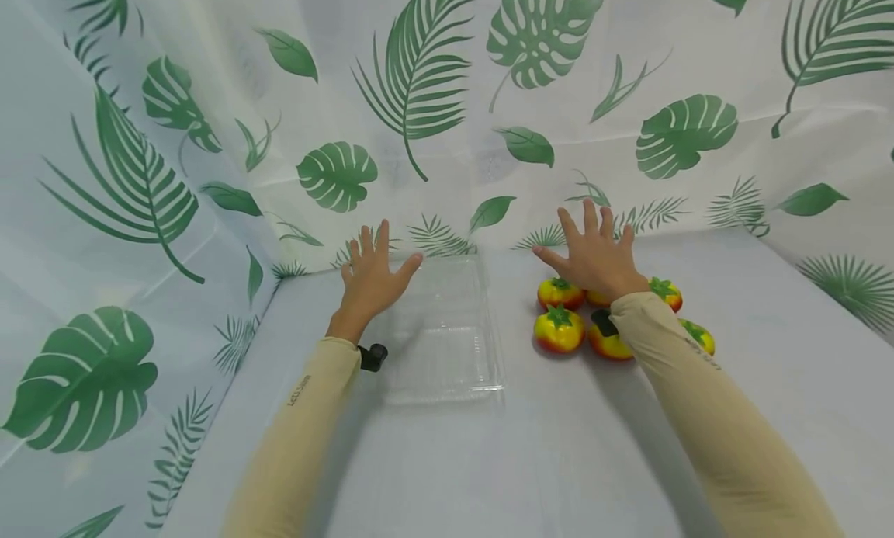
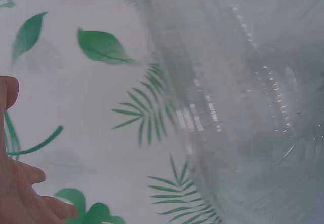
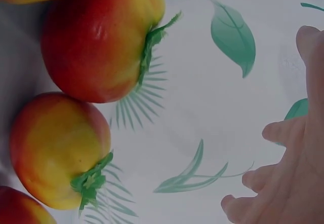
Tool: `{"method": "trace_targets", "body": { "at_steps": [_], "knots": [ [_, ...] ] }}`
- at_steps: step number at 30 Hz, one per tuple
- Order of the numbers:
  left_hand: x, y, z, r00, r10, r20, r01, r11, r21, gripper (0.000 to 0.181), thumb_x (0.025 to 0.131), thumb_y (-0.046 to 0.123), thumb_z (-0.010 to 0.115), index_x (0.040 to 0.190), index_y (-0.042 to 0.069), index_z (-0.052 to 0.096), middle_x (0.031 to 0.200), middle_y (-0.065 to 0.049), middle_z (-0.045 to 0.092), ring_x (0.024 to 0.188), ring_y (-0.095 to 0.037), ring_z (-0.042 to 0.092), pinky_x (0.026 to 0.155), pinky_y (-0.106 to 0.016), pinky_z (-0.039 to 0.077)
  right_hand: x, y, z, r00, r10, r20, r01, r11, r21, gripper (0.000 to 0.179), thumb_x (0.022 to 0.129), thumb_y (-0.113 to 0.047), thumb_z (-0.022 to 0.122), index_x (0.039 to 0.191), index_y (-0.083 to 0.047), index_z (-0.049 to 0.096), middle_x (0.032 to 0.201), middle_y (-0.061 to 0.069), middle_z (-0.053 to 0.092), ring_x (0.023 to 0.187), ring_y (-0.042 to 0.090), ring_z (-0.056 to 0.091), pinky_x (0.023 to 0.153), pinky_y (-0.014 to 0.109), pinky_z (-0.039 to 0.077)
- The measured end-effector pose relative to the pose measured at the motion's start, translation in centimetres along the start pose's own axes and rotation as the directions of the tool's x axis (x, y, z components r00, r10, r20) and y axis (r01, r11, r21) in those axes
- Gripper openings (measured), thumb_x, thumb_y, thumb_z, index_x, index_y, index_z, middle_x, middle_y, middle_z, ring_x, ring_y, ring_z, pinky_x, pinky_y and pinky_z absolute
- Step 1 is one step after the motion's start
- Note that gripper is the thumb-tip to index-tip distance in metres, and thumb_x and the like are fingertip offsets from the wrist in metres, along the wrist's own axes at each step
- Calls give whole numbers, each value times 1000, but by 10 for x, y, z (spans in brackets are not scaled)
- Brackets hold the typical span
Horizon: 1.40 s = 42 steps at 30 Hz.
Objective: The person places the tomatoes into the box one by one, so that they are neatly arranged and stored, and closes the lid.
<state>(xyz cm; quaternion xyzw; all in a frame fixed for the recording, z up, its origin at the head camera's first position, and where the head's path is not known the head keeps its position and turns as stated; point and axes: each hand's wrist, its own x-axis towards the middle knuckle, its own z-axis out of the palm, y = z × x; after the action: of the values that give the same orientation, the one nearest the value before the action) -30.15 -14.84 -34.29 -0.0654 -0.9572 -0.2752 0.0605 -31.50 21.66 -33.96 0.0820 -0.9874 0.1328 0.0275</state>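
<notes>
My left hand (image 1: 373,280) is raised over the left side of a clear plastic box (image 1: 493,352), fingers spread and holding nothing. In the left wrist view, the ribbed wall of the box (image 2: 195,112) fills the right side, apart from the fingers (image 2: 30,176). My right hand (image 1: 597,257), also spread and holding nothing, hovers over several red-and-yellow tomato-like fruits (image 1: 559,331) with green leafy tops. It and its sleeve partly hide the group. Up close in the right wrist view, the glossy fruits (image 3: 96,44) stand to the left, away from the fingertips (image 3: 234,209).
Both stand on a white tabletop (image 1: 447,468), the box left of the fruits. Behind and to the sides hangs white cloth (image 1: 447,204) printed with green leaves. A small black camera (image 1: 373,357) sits at the left wrist, and another dark mount (image 1: 604,322) at the right.
</notes>
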Motion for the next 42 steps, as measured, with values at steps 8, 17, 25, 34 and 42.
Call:
{"method": "trace_targets", "body": {
  "at_steps": [8, 17, 25, 34, 42],
  "knots": [
    [-27, -1, -25, 999, 35, -11, -36, 994, -102, 99, 105, 65, 51, 174, 17, -2, 177, -20, -9, 161, -46, -10, 122, -76, 1, -5, 9, -5, 1000, 9, 5, -9, 1000, 1, 103, 103, -76, 40, 172, -6, 8, 171, 35, -12, 154, 62, -9, 114, 86, -4],
    [-79, -18, -30, 997, 64, 45, -52, 971, -232, 99, 106, 60, 56, 173, 21, -5, 178, -12, -11, 161, -41, -13, 121, -78, 3, -7, 22, -14, 1000, 3, 17, -4, 998, 56, 103, 104, -75, 40, 172, -5, 7, 171, 35, -13, 153, 64, -8, 113, 86, -2],
    [-121, -35, -7, 996, 8, 92, 23, 944, -328, 102, 104, 56, 63, 174, 22, -3, 179, -10, -10, 162, -38, -12, 121, -78, 5, -14, 29, -26, 997, 12, 73, -23, 988, 152, 98, 107, -66, 44, 171, -2, 5, 170, 39, -9, 154, 63, -4, 114, 86, 3],
    [-148, -53, 22, 986, -33, 166, 98, 911, -402, 109, 101, 51, 71, 174, 20, -3, 178, -12, -12, 162, -41, -5, 122, -74, 10, -26, 50, -36, 990, 9, 140, -45, 967, 252, 101, 106, -67, 49, 171, -1, 7, 170, 38, -8, 153, 64, 3, 114, 84, 11],
    [-154, -55, 27, 984, -14, 180, 86, 912, -401, 113, 97, 51, 75, 174, 20, -1, 178, -12, -10, 162, -40, -3, 123, -72, 10, -43, 79, -40, 988, 24, 152, -64, 963, 261, 101, 106, -63, 56, 169, 3, 13, 169, 39, 9, 152, 62, 12, 116, 81, 18]
  ]
}}
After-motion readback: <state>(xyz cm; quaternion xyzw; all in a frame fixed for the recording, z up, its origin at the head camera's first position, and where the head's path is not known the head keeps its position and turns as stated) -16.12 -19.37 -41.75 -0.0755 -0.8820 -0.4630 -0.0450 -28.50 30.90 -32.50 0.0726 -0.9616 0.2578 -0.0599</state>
